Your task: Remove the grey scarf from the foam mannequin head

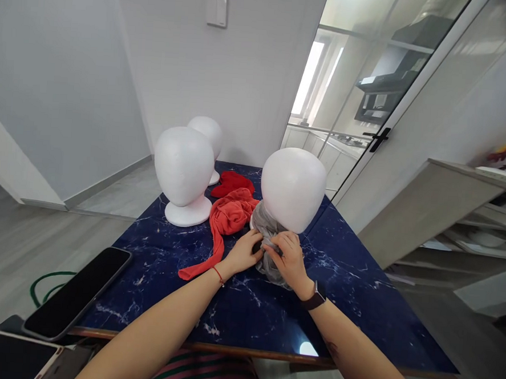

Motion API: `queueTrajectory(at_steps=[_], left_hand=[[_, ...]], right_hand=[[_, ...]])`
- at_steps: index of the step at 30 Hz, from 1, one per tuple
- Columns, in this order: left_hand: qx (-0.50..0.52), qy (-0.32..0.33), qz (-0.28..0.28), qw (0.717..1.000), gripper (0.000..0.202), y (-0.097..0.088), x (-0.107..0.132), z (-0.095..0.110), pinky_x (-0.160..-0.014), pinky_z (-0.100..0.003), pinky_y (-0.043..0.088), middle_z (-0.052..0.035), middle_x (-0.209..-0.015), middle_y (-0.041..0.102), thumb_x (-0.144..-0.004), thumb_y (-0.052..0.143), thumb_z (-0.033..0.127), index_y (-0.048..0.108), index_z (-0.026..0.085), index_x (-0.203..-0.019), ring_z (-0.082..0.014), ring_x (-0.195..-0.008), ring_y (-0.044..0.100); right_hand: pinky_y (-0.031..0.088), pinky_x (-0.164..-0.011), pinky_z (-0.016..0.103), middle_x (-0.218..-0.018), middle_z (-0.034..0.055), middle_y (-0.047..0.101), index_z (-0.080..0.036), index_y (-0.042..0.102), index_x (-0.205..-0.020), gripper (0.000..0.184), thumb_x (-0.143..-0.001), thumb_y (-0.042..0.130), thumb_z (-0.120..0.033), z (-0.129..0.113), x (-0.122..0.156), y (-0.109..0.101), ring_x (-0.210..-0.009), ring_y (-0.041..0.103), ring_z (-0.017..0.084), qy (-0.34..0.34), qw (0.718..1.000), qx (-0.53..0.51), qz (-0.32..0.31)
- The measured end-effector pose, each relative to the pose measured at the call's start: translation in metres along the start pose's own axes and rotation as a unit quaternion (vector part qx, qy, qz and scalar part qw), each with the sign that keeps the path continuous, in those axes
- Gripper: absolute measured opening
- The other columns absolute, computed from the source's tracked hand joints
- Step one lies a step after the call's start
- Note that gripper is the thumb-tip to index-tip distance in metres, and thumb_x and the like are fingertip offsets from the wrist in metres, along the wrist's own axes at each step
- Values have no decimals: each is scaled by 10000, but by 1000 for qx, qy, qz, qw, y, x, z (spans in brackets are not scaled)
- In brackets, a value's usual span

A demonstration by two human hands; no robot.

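A grey scarf (269,266) is wrapped about the neck of a white foam head (294,186), and its loose end hangs down onto the table. My left hand (244,252) grips the cloth at the left of the neck, its fingertips partly hidden. On the other side, my right hand (290,260) pinches the same grey cloth between thumb and fingers. A coral-red scarf (229,216) with a rolled, flower-like knot lies left of my hands, one tail trailing toward me. Behind it rests a darker red cloth (235,184).
Two more foam heads, a nearer one (185,165) and a farther one (207,132), stand at the back left of the blue marble-patterned table (335,309). A black phone or tablet (79,293) overhangs the left edge. A glass door (349,81) and shelves (468,237) are to the right.
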State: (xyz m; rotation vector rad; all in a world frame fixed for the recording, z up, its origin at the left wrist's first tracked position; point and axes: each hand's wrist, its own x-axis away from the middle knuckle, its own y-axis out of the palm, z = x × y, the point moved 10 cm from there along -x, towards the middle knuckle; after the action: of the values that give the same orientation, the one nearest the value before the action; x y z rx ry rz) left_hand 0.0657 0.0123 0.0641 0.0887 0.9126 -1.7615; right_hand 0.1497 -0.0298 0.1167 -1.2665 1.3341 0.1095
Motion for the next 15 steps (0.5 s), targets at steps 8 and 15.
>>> queueTrajectory(at_steps=[8,15], left_hand=[[119,1,-6,993,115,5,-1,9,-769,-294,427,-24,-864,551,-744,585,215,595,168,-849,-166,-827,510],[153,-47,57,985,62,0,-3,-13,-671,-273,387,7,-734,507,-703,554,216,532,162,-681,-144,-709,468]], right_hand=[[406,-622,267,-692,23,602,-201,567,-857,253,-898,454,-424,36,10,14,-637,554,154,143,988,-35,-45],[409,-579,247,-695,-4,575,-211,537,-924,246,-816,569,-429,14,14,32,-595,533,133,171,960,-197,-105]])
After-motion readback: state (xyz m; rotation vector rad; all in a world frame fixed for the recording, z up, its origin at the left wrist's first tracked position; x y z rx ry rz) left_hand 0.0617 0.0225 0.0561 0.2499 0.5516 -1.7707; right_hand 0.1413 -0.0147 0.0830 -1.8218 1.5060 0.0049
